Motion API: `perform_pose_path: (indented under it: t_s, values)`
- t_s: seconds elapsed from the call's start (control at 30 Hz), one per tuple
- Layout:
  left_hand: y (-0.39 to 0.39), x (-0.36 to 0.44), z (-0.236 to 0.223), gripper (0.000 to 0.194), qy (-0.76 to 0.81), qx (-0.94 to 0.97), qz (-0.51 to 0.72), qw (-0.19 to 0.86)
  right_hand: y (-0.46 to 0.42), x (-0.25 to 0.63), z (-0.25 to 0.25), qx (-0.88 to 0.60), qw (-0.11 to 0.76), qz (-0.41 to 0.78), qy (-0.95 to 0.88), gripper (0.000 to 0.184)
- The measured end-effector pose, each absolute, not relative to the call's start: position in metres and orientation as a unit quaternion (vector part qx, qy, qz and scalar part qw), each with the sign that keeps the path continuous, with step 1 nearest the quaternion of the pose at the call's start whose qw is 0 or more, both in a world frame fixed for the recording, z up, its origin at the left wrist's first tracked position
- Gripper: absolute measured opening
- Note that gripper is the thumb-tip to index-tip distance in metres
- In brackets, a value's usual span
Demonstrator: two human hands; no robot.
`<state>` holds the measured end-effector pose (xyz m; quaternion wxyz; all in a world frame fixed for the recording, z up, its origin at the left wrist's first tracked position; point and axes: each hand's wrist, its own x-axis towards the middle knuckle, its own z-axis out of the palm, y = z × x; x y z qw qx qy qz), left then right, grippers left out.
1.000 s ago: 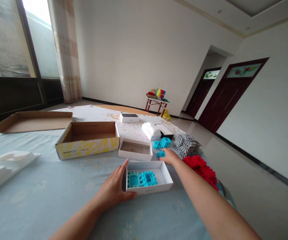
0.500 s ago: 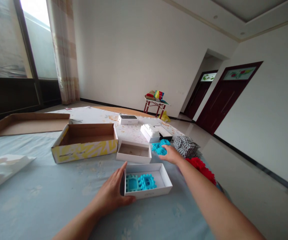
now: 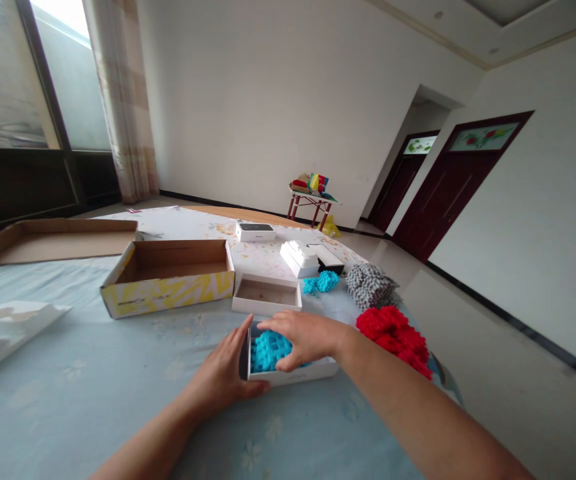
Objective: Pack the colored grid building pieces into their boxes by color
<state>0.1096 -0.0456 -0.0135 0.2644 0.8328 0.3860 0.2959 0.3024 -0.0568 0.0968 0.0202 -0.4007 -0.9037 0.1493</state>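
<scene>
Right now, the foreground is filled by a table, spread with a pale blue cloth. Toward the left, a yellow-and-white carton is seen standing open, with a shallow brown cardboard tray placed behind it; a white moulded piece is cut off by the frame's left edge. Over on the right, a red bundle is set near a grey bundle. And at the centre, the open near white box is clasped at its left end by the left hand, thumb laid along the near wall, fingers raised at the far corner. Its opening is crossed by the right hand, lowered from the right; thumb and fingertips are spread over blue textured pieces inside, at the left end of the box, though whether these are pinched or merely touched cannot be told. Just behind, a second white box is left open, a closed phone box is seen farther back, and smallest of all, a blue cluster is set apart before the grey bundle.
</scene>
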Motion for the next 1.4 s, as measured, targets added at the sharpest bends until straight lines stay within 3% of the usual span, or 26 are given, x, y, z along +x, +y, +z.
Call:
perform_pose_path:
  t_s: [0.13,0.33,0.47,0.67,1.0,1.4]
  values:
    - [-0.046,0.11,-0.013,0.104,0.387,0.833,0.291,0.267,-0.057,0.313,0.1,-0.384,0.069,0.23,-0.892,0.078]
    - [-0.047,0.109,-0.014,0.102,0.394,0.829,0.297,0.263,-0.068,0.333,0.092,-0.47,0.17,0.212,-0.839,0.058]
    - [-0.046,0.111,-0.015,0.103,0.389,0.831,0.304,0.259,-0.076,0.328,0.083,-0.438,0.167,0.191,-0.862,0.063]
    - [-0.049,0.109,-0.01,0.103,0.388,0.831,0.304,0.258,-0.075,0.313,0.071,-0.467,0.194,0.16,-0.847,0.054]
    - [-0.048,0.111,-0.006,0.102,0.396,0.828,0.292,0.269,-0.077,0.312,0.067,-0.459,0.222,0.24,-0.826,0.048]
    - [-0.044,0.109,-0.016,0.102,0.387,0.835,0.288,0.263,-0.077,0.313,0.067,-0.459,0.233,0.244,-0.822,0.049]
